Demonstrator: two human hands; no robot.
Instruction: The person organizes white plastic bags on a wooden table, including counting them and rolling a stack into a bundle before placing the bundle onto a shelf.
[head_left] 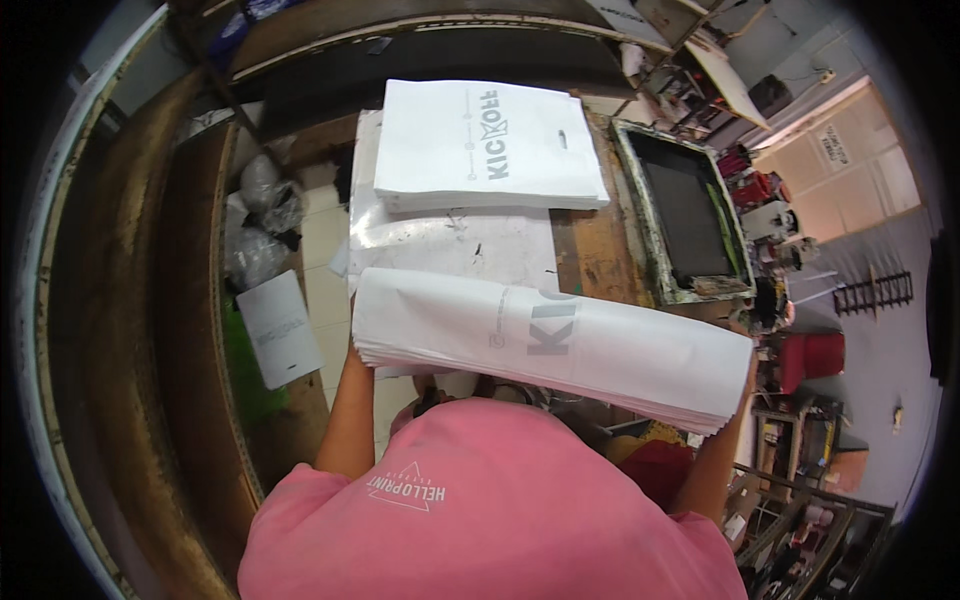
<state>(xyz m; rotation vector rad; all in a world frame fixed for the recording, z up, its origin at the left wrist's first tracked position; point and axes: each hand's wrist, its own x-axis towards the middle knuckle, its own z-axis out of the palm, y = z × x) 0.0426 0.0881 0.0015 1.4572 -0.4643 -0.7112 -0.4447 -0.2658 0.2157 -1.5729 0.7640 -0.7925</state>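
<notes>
While holding bowed white sheet stack [635, 345] at frame centre between left hand [357, 362] and right hand [744, 392], cannot tell exact finger spread, hidden from view; lengthwise left to right, dipping rightward, with one end at each hand, just below flat stack [435, 145] at upper centre

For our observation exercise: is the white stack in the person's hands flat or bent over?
Bent over: the white stack curves away at its far side, where its print cuts off.

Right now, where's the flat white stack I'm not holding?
In the head view, the flat white stack lies upper centre, beyond the held stack and left of the dark framed screen.
</notes>
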